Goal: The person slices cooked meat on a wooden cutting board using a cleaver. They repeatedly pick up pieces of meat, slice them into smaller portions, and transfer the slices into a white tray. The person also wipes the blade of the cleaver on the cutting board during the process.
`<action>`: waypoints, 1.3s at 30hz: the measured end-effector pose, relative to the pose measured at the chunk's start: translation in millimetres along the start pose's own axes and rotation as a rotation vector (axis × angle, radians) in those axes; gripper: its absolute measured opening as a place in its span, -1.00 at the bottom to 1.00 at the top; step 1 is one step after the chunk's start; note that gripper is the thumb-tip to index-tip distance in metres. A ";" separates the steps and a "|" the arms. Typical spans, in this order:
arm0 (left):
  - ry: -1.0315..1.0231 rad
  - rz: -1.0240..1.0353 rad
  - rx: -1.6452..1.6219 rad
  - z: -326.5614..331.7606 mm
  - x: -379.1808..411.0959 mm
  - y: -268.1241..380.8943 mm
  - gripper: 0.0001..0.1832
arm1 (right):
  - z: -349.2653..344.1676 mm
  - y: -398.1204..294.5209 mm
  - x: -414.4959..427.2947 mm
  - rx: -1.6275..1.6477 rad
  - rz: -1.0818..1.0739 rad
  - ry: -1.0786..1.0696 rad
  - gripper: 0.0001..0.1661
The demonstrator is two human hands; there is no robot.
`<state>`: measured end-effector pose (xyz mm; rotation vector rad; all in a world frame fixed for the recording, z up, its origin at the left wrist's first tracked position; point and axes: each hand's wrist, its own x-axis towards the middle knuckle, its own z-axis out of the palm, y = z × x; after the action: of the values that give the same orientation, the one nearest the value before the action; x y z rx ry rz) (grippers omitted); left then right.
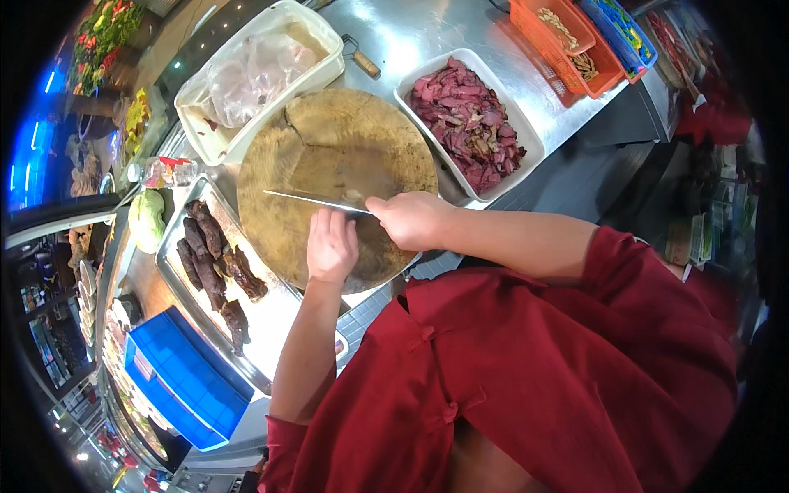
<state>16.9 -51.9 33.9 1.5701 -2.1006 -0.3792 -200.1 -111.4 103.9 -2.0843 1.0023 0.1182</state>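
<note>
A thick round wooden chopping block (363, 154) lies before me, cracked near its far left side. My right hand (410, 219) is closed around the handle of a knife (314, 198), whose thin blade points left across the block, edge-on to the camera. Just on the near side of the blade, my left hand (331, 243) rests on the block with its fingers together and bent; whether something lies beneath them is hidden. A small pale piece (352, 195) sits beyond the blade. The white tub of sliced pink meat (465, 117) stands right of the block.
Left of the block is a metal tray (166, 246) with several dark meat pieces (206, 256). A white tub (336, 46) holding clear bags stands at the far left. Nearby are a blue bin (185, 382), a green vegetable (147, 220), a wooden-handled tool (365, 63) and an orange basket (604, 86).
</note>
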 end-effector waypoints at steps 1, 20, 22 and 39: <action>-0.008 -0.001 -0.002 0.6 1.0 -1.1 -0.74 | -1.8 0.7 2.1 0.009 0.000 0.008 -0.76; 0.010 0.039 -0.069 -17.6 -4.0 0.4 -0.69 | -10.5 0.1 11.4 0.023 0.045 -0.034 -0.66; 0.011 0.025 -0.045 -15.1 -9.6 -1.8 -0.67 | -11.5 3.4 10.0 0.034 0.025 -0.007 -0.68; -0.004 -0.003 -0.019 -5.5 -13.1 -7.0 -0.70 | -43.9 -11.7 -63.8 -0.158 0.075 -0.150 -0.61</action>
<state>28.5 -41.2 32.2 1.5631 -2.0916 -0.4026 -246.1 -98.6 166.0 -2.1440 1.0068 0.3972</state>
